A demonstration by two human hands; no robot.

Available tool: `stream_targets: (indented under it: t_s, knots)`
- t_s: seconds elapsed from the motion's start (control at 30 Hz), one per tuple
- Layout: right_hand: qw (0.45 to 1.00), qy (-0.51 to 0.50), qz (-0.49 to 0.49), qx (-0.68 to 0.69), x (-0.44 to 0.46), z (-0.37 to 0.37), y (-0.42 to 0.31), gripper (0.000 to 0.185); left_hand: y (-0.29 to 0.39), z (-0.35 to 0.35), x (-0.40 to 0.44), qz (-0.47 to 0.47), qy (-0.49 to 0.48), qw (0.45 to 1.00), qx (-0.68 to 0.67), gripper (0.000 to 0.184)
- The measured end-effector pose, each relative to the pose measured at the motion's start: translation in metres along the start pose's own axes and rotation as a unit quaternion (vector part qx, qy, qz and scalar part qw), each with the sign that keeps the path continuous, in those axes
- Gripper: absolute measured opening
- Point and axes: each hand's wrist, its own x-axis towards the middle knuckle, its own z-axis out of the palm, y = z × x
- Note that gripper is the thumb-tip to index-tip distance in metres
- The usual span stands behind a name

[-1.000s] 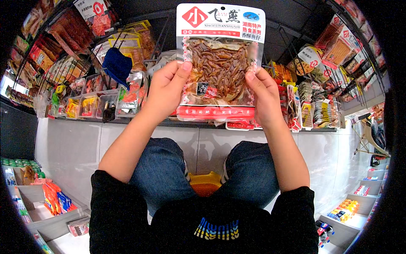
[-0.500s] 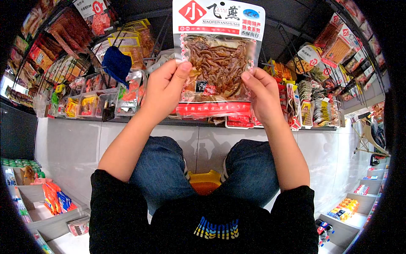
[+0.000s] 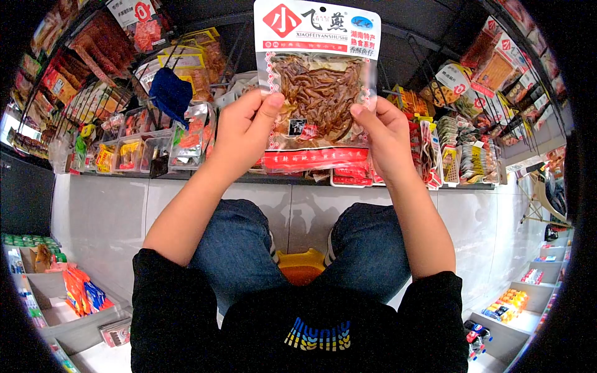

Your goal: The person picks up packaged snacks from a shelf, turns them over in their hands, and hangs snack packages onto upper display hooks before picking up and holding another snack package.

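A yellow stool (image 3: 301,267) shows between the seated person's denim-clad legs (image 3: 239,255). Farther out, the left hand (image 3: 247,127) and right hand (image 3: 388,135) pinch opposite side margins of a XIAOFEIYANSHUSHI fish packet (image 3: 317,99), printed front facing the wearer. Behind it stands a black display shelf (image 3: 280,180) with clear plastic tubs (image 3: 155,151) and snack packets (image 3: 476,163).

Fisheye view: corners black, purplish fringe along the rim, side shelves (image 3: 99,322) skewed. Floor tiles (image 3: 96,214) bright, glare toward the right; soft grey shadows at centre. Display backing (image 3: 429,31) dim. Packet (image 3: 320,96) evenly lit, sheen on its film, right edge smudged. Black shirt (image 3: 249,336) grainy, detail lost.
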Motion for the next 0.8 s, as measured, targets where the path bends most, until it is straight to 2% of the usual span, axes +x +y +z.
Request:
stream_targets:
  t_s: [0.27, 0.43, 0.53, 0.6, 0.8]
  knots:
    - [0.999, -0.005, -0.013, -0.036, -0.0014, 0.0019, 0.0021, 0.017, -0.0003, 0.0014, 0.0006, 0.007, 0.01, 1.0, 0.012, 0.027]
    - [1.0, -0.024, 0.0, 0.005, 0.0001, -0.0031, 0.0061, 0.014, 0.0004, 0.0006, 0.0018, 0.013, 0.022, 1.0, 0.005, 0.031]
    - [0.999, -0.029, 0.011, 0.033, -0.0016, -0.0022, 0.0018, 0.012, -0.0023, -0.001, 0.0025, -0.021, 0.008, 1.0, -0.003, 0.032]
    - [0.999, -0.032, 0.01, 0.039, -0.0018, -0.0016, 0.0007, 0.011, -0.0067, 0.0001, 0.003, 0.006, 0.014, 1.0, -0.01, 0.025]
    - [0.997, -0.026, 0.019, 0.067, -0.002, -0.0004, -0.0005, 0.009, -0.0064, 0.0016, 0.0031, -0.006, 0.006, 1.0, -0.021, 0.026]
